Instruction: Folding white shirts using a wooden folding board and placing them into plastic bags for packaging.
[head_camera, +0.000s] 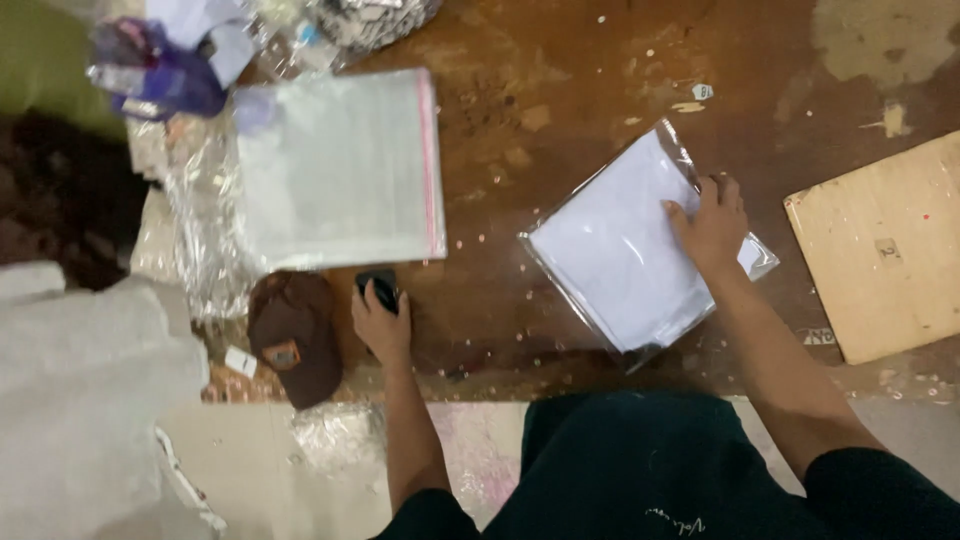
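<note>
Right hand (712, 228): fingers spread flat, pressing the upper right part of a clear glossy plastic bag holding folded white fabric (625, 255), most of it lying left of and below the fingertips. Left hand (380, 322): fingers curled around a small black object (378, 285), kind unclear. Beside it, a brown cap (295, 335); above, a stack of flat clear bags (335, 165).

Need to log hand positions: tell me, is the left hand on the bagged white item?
No, the left hand rests on a small black object; the right hand presses the bagged white item.
</note>
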